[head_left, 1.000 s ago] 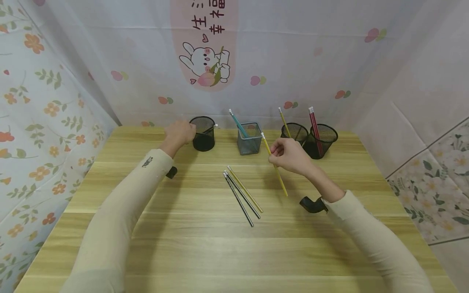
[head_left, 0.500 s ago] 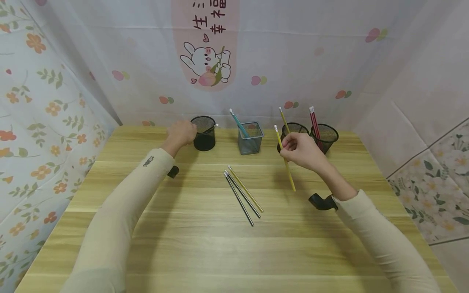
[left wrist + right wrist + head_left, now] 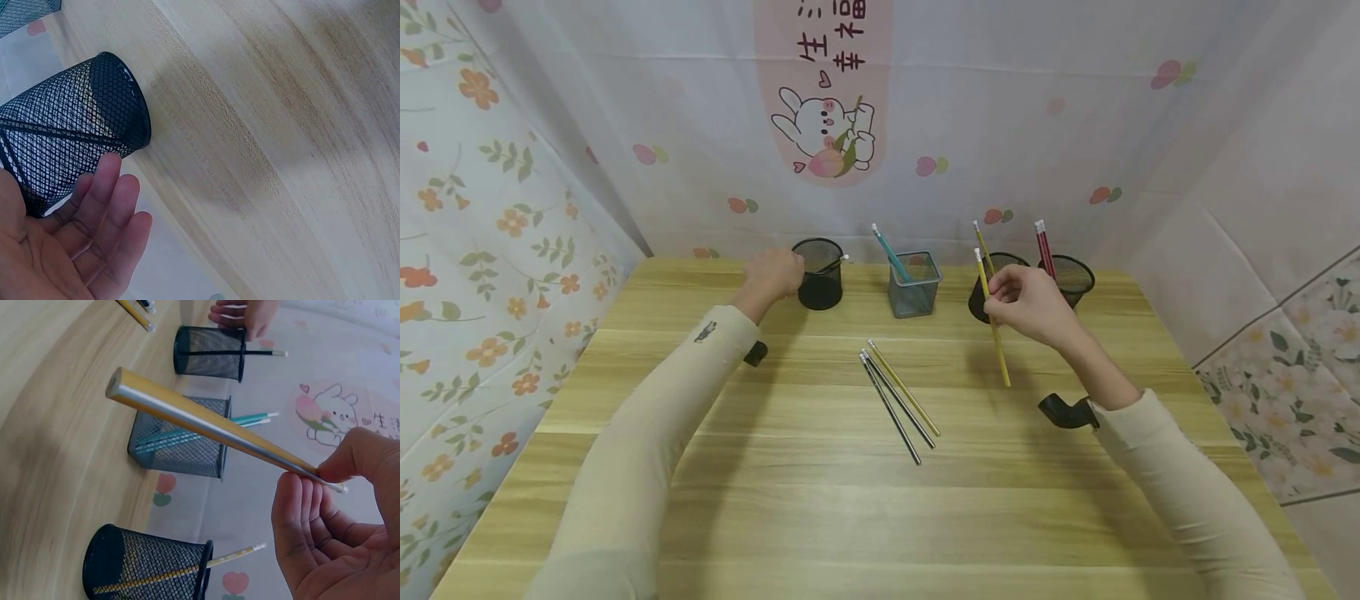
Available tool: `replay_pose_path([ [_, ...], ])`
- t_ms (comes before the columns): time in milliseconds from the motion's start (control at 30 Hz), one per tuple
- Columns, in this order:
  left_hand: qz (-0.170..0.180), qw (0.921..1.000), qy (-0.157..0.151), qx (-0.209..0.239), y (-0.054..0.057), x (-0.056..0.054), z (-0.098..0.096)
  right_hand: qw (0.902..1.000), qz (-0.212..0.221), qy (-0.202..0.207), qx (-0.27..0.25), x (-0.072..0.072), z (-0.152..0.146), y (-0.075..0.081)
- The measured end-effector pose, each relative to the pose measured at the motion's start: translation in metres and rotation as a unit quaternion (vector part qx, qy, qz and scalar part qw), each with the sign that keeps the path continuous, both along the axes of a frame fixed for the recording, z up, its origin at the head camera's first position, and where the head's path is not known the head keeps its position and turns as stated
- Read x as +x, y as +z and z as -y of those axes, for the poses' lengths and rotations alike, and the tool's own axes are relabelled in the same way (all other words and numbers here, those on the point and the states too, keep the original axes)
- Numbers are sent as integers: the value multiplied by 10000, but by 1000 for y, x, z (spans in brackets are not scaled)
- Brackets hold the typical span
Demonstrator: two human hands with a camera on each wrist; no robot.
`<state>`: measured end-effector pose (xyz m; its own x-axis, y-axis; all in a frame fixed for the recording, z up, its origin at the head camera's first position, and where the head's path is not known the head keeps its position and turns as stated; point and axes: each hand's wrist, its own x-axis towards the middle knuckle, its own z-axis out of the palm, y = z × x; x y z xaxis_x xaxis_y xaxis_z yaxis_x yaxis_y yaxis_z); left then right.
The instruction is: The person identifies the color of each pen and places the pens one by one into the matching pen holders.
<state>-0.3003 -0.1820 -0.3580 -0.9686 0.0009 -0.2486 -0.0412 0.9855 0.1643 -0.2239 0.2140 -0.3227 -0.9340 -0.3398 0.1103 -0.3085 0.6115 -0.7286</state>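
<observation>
My right hand pinches a yellow pencil between thumb and fingers, eraser end up. In the head view this pencil overlaps a round black mesh cup holding another yellow pencil. The right wrist view shows the held pencil above the cups, its blunt end away from the hand. My left hand is beside the leftmost black mesh cup, which holds a black pencil. Its relaxed fingers lie along the mesh near the rim.
A grey square mesh holder contains teal pencils. Red pencils stand in the far right cup. Mid-table lie a yellow pencil and two dark pencils. A patterned curtain hangs behind the table.
My right hand has moved right and slightly away from me with the yellow pencil, from between the holders to the yellow-pencil cup. The left hand has stayed by its cup.
</observation>
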Motion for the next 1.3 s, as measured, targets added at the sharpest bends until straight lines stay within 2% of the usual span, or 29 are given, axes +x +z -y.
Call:
replay_pose_path([
  [233,-86,9995,231,181,-2,2,0,9989,-325,-50,-320,-1,-3,5],
  [533,-170,9991,283,283,-2,3,0,9963,-766,-151,-346,-4,-8,10],
  [767,-233,9990,248,298,-2,3,0,9917,-1144,-22,-593,15,0,33],
  [833,-246,9989,251,299,-2,3,-1,9905,-1233,-31,-601,17,-1,36],
  [1033,-193,9992,240,272,-1,3,-1,9865,-1453,-239,-718,-7,-17,20],
  [1100,-174,9994,203,239,-1,3,-1,9844,-1533,-279,-821,-10,-19,20],
  [1300,-165,9993,236,243,-1,3,-1,9769,-1795,-344,-1112,8,-6,42],
])
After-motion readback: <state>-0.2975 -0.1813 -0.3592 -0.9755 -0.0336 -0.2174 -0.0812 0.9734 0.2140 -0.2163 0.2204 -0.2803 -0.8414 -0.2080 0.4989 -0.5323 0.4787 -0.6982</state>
